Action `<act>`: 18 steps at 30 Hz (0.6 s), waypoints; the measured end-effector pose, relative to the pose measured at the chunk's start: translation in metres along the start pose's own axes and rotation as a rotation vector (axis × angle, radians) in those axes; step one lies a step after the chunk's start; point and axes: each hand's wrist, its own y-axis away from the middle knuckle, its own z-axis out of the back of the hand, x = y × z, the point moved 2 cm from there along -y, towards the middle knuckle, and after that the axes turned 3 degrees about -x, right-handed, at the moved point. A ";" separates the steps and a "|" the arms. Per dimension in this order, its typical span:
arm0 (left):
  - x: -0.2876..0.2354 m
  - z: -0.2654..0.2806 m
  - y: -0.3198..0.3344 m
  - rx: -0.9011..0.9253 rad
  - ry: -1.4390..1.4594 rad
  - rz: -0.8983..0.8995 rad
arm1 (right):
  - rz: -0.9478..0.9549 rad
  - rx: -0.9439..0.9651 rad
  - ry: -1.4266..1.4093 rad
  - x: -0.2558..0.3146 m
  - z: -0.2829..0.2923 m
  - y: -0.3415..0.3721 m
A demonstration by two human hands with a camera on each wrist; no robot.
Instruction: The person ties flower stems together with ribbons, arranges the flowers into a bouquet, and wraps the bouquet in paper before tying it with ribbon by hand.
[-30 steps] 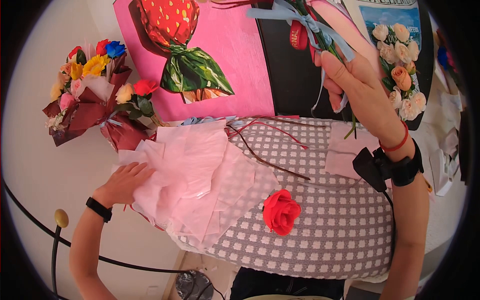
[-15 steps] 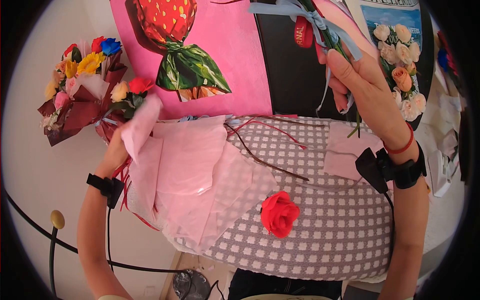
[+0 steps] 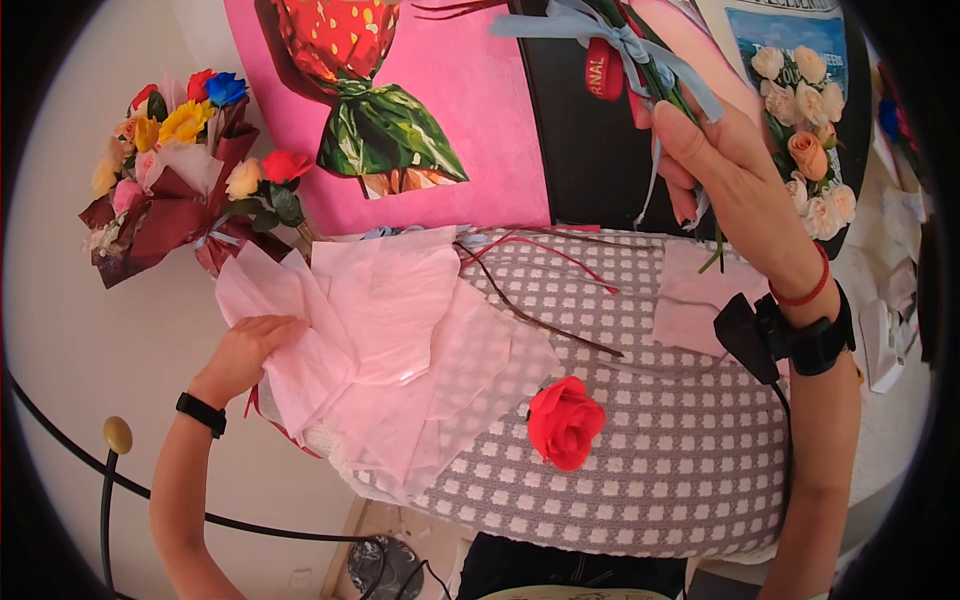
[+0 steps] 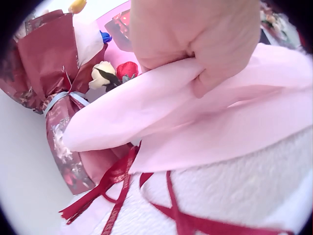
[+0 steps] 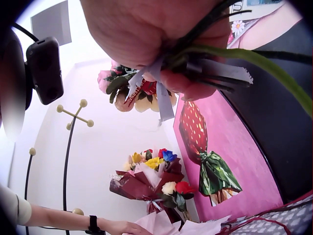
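At the table's left side my left hand (image 3: pixel 245 352) grips the edge of a pink tissue paper sheet (image 3: pixel 318 345), thumb and fingers pinching it in the left wrist view. The sheet is bunched and lies over the left part of a loose stack of pink sheets (image 3: pixel 390 300). Raised at the upper right, my right hand (image 3: pixel 738 180) holds a bunch of green flower stems (image 3: pixel 668 92) tied with a light blue ribbon (image 3: pixel 690 75). Pink and peach blooms (image 5: pixel 142 102) of that bunch show in the right wrist view. A red rose head (image 3: pixel 566 424) lies on the checked cloth.
A bouquet in dark red wrap (image 3: pixel 165 220) stands at the left. Behind the checked cloth (image 3: pixel 650 460) leans a pink painting (image 3: pixel 490 150). Brown and red strands (image 3: pixel 545 325) and a pink square (image 3: pixel 700 300) lie on it. Red ribbons (image 4: pixel 181 220) hang at the left edge.
My left hand first rested on the papers, then raised a sheet upright, and has now lowered it, bunched, at the stack's left. My right hand stays nearly in place with the stems.
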 end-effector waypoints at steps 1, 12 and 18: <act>-0.002 -0.001 0.003 0.002 0.001 0.005 | -0.001 -0.006 -0.005 0.000 -0.001 0.000; -0.005 -0.003 0.005 0.184 -0.369 -0.233 | 0.012 -0.008 0.028 0.000 -0.005 0.002; -0.005 -0.005 0.009 0.050 -0.197 -0.217 | 0.006 0.032 0.014 0.000 -0.004 0.002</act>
